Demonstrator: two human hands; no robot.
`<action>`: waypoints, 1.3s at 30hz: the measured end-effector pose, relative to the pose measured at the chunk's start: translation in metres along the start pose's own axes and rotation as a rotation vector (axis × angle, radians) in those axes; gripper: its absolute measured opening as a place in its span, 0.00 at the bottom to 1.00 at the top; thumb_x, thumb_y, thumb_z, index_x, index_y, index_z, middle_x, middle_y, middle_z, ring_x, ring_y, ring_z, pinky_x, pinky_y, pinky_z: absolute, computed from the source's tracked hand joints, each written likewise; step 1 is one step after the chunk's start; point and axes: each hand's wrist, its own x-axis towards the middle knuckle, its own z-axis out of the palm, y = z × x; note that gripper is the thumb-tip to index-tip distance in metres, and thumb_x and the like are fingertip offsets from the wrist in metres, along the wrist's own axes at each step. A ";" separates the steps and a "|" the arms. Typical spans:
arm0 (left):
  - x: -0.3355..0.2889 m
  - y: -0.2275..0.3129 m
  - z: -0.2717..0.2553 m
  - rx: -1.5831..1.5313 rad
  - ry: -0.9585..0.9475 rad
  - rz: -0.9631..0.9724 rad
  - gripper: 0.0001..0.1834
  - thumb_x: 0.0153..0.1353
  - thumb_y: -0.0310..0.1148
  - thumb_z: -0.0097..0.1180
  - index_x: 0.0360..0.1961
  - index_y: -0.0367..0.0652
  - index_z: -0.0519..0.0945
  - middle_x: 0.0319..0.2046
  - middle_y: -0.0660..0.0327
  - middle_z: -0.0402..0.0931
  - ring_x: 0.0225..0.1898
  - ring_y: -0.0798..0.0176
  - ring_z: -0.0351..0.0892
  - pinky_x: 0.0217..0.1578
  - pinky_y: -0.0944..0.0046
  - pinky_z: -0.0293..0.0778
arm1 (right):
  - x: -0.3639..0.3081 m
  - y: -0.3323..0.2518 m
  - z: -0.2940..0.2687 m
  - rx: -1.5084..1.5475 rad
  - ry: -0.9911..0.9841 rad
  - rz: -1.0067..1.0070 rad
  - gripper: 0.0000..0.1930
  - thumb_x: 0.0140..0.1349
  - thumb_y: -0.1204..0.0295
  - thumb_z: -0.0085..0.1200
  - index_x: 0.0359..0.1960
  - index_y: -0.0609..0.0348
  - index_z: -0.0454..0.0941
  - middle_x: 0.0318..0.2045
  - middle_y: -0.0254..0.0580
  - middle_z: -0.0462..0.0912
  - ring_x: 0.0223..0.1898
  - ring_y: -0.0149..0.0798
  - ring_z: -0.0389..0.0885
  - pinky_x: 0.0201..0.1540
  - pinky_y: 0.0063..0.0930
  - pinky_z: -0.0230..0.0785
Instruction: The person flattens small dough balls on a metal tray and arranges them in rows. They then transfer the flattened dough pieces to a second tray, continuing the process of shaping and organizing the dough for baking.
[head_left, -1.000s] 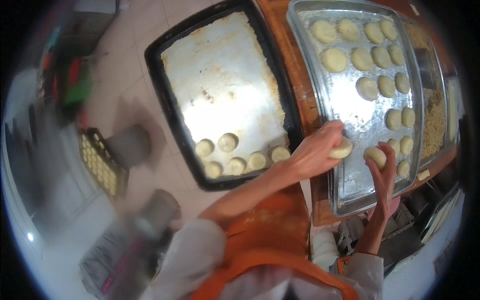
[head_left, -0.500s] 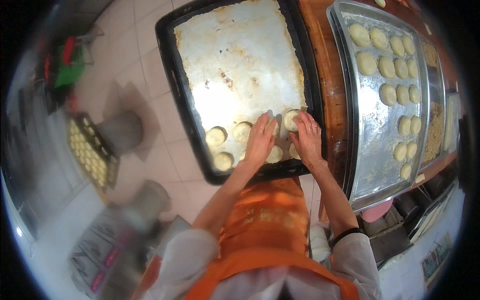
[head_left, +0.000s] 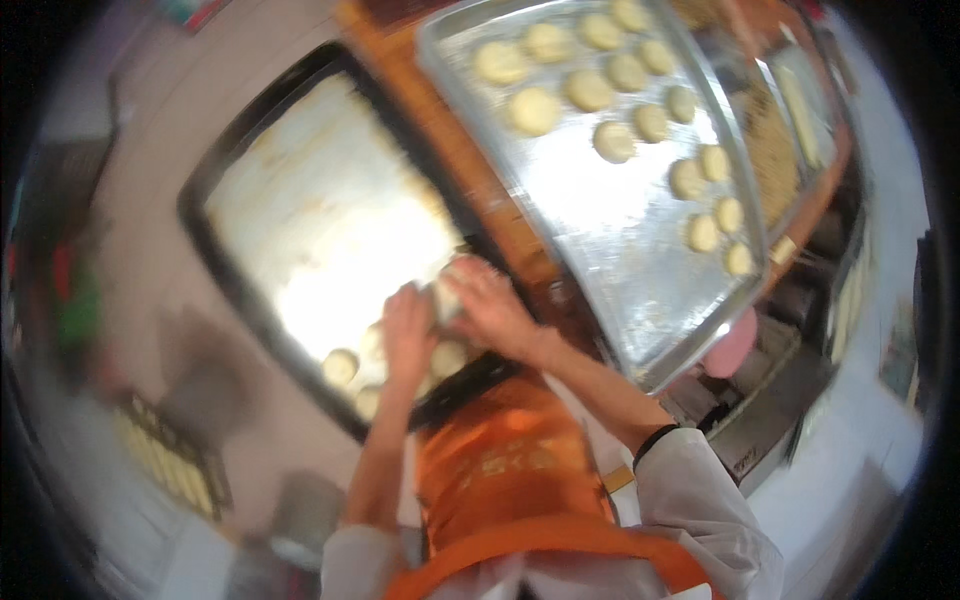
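Observation:
Both hands are over the near end of a dark-rimmed baking tray [head_left: 300,190], among flattened pale dough rounds [head_left: 341,366]. My left hand [head_left: 408,328] points away from me and covers part of the rounds below it; its fingers are blurred. My right hand [head_left: 488,305] reaches in from the right, fingers stretched out and lying against a dough round [head_left: 445,298] between the two hands. Another round [head_left: 448,358] lies just nearer to me. Under the palms the rounds are partly hidden.
On the wooden table [head_left: 470,160] to the right lies a silver tray [head_left: 590,230] with several dough rounds [head_left: 535,110]. Beyond it are a crumb-filled tray [head_left: 768,170] and a pink round thing [head_left: 732,343]. A tray of pale pieces [head_left: 170,460] stands low at left.
My view has swung to the right, so the trays appear tilted and shifted left, with more blur. Both hands remain at the near end of the dark tray, closer together.

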 end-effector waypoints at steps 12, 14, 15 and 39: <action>0.107 0.163 -0.056 -0.385 0.287 -0.029 0.21 0.58 0.21 0.51 0.55 0.34 0.68 0.59 0.49 0.64 0.60 0.51 0.63 0.60 0.57 0.57 | -0.134 0.175 -0.248 -0.226 0.224 0.389 0.26 0.49 0.85 0.49 0.54 0.62 0.67 0.53 0.54 0.68 0.56 0.54 0.65 0.58 0.43 0.58; 0.129 0.198 -0.052 -0.487 0.264 0.070 0.20 0.58 0.22 0.52 0.53 0.34 0.69 0.58 0.49 0.65 0.60 0.52 0.64 0.60 0.58 0.58 | -0.129 0.179 -0.258 -0.264 0.090 0.385 0.28 0.48 0.83 0.52 0.55 0.60 0.66 0.52 0.53 0.68 0.53 0.54 0.66 0.57 0.41 0.60; 0.134 0.212 -0.046 -0.532 0.248 0.103 0.20 0.58 0.22 0.52 0.53 0.34 0.69 0.57 0.49 0.66 0.60 0.53 0.64 0.60 0.58 0.58 | -0.127 0.179 -0.265 -0.285 0.021 0.382 0.29 0.48 0.82 0.54 0.56 0.60 0.65 0.52 0.53 0.67 0.51 0.54 0.67 0.56 0.40 0.60; 0.063 0.136 -0.090 -1.355 0.099 -0.686 0.17 0.65 0.37 0.48 0.52 0.40 0.70 0.45 0.56 0.73 0.44 0.64 0.73 0.39 0.64 0.74 | -0.070 0.258 -0.296 -0.596 -0.125 0.085 0.26 0.49 0.80 0.57 0.53 0.59 0.69 0.50 0.53 0.71 0.57 0.55 0.65 0.60 0.44 0.56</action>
